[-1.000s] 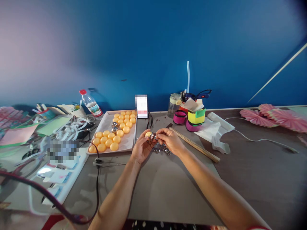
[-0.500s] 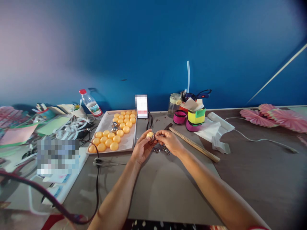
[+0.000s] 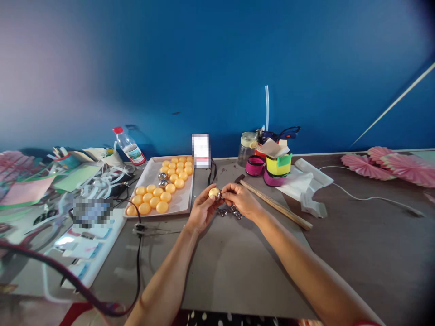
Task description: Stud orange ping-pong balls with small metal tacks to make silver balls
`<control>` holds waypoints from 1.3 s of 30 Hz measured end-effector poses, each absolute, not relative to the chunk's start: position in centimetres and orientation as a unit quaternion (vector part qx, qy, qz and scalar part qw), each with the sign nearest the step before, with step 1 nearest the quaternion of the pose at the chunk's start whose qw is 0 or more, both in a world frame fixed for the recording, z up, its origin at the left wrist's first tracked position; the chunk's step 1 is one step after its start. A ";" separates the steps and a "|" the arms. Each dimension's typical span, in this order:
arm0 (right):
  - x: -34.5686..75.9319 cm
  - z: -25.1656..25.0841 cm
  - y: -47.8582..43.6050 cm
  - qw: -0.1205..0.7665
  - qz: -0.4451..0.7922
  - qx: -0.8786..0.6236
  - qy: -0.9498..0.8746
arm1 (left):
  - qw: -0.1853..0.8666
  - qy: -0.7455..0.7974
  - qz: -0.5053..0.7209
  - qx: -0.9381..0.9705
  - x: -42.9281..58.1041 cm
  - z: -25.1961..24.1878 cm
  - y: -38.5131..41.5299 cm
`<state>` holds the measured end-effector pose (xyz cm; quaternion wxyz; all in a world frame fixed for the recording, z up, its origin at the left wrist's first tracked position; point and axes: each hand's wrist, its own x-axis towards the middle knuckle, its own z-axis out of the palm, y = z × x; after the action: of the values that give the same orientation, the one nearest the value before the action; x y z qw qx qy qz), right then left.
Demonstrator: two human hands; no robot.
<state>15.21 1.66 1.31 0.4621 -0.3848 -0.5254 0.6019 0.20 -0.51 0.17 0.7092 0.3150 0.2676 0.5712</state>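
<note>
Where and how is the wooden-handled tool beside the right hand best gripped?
Probably around the near half of its wooden handle, taken crosswise from above. The handle is long and narrow, lies flat and slants toward the near right, so that half shows uncovered, while the dark head sits at the far end, close to the right hand.

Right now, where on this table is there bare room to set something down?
Two patches: the table between the left forearm and right forearm, nearer than the silver beads; and one at right, bordered by the right forearm, wooden stick and white cord. Crowded: the left, with papers and tray, and the back, with the jar and pink band.
</note>
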 end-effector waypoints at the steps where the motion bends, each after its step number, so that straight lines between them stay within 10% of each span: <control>1: 15.2 1.3 1.6 0.459 0.599 -0.387 -0.530 | 0.707 0.269 0.571 0.319 0.2 0.0 -0.5; 14: 17.2 0.6 3.3 0.433 0.558 -0.426 -0.565 | 0.722 0.252 0.566 0.308 -0.1 0.0 -0.2; 24: 18.0 -1.1 3.7 0.108 0.165 -0.587 -0.785 | 0.732 0.241 0.576 0.272 -0.3 0.4 0.0; 39: 17.1 0.3 2.6 0.088 0.094 -0.548 -0.827 | 0.713 0.258 0.591 0.276 -0.3 -0.3 0.2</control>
<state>17.08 2.61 0.26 0.0882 -0.5476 -0.8268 0.0939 -0.29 0.25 -0.28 0.7130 0.2760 0.2582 0.5906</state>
